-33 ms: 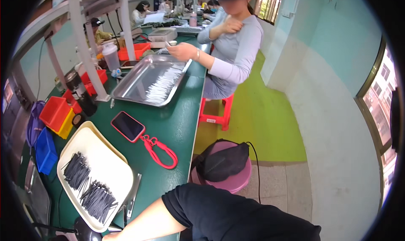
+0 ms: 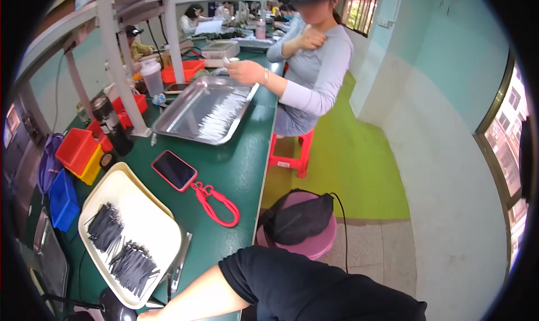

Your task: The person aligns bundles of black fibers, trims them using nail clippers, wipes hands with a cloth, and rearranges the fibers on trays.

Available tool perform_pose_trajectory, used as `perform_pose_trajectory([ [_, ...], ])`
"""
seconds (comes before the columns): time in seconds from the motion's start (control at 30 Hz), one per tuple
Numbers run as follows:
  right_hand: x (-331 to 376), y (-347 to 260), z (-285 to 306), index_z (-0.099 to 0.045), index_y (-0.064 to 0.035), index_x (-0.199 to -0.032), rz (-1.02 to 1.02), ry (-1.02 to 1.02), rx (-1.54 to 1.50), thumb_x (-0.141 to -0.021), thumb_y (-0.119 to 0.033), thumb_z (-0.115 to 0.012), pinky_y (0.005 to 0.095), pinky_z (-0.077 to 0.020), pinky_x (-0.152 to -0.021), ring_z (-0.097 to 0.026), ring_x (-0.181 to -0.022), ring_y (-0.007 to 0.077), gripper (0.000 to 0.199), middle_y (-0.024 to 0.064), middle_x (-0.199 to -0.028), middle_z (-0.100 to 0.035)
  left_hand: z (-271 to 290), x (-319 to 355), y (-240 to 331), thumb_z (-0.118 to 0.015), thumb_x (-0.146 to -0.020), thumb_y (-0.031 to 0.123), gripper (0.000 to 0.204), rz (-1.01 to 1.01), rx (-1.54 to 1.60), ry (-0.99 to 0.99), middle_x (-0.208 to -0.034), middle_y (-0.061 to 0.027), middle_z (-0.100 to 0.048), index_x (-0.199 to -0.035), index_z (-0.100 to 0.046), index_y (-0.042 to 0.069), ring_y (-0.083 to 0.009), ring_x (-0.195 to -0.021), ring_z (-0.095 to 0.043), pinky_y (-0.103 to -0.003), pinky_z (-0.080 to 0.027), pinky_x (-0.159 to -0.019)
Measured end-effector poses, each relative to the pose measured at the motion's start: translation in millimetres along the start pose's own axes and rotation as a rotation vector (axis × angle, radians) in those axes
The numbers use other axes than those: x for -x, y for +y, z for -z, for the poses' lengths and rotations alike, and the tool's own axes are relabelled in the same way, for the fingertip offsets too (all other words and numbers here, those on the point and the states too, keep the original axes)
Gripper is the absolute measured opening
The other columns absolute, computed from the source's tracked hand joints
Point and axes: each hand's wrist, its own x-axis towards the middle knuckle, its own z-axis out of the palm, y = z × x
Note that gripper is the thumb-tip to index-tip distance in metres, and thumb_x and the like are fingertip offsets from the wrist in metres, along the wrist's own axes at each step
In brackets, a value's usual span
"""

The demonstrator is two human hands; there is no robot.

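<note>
My right forearm, in a short black sleeve, comes in from the lower right. Only a sliver of my right hand shows at the bottom edge, and its fingers are cut off. It lies nearest to a shiny black rounded object and the lower corner of a cream tray. Two bundles of short black tubes or wires with pale ends rest in that tray, which overlaps another cream tray. Beside it lies a slim metal tool, its kind unclear. My left hand is out of view.
A phone with a red strap lies on the green bench. Beyond it, a co-worker sits by a metal tray of white strips. Bins, a dark bottle and shelf posts line the left. A bag covers a pink stool.
The view has shifted slightly, so the bench things appear a little farther right and lower. My right arm and the trays otherwise look the same.
</note>
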Motion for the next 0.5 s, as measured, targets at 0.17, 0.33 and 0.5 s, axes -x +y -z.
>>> perform_pose_trajectory([
  [0.17,11,-5,10,-0.058,-0.0059,-0.063,-0.061,0.088,-0.085,-0.065,-0.011,-0.055,0.0330,-0.0446,-0.054,-0.058,-0.062,0.0246,0.007,0.0117,-0.062,-0.059,7,-1,-16,-0.042,-0.087,0.025,0.031,-0.112,-0.100,-0.163,-0.052,-0.0028,-0.043,-0.063,-0.042,0.005,-0.0105,-0.044,-0.037,-0.024,-0.033,-0.044],
  [0.33,9,-20,20,-0.058,-0.0052,-0.066,-0.025,0.017,-0.176,-0.066,-0.010,-0.055,0.0329,-0.0448,-0.055,-0.058,-0.062,0.0241,0.005,0.0108,-0.063,-0.058,13,5,-3,-0.041,-0.087,0.024,0.030,-0.089,-0.064,-0.162,-0.052,-0.0032,-0.043,-0.064,-0.042,0.005,-0.0101,-0.045,-0.037,-0.024,-0.034,-0.045],
  [0.5,14,-17,19,-0.057,-0.0041,-0.070,-0.114,-0.004,-0.434,-0.067,-0.009,-0.055,0.0326,-0.0452,-0.056,-0.057,-0.061,0.0237,0.006,0.0096,-0.064,-0.057,24,8,14,-0.041,-0.088,0.021,0.028,-0.136,-0.118,-0.120,-0.056,-0.0034,-0.045,-0.065,-0.043,0.005,-0.0110,-0.049,-0.039,-0.024,-0.034,-0.048],
])
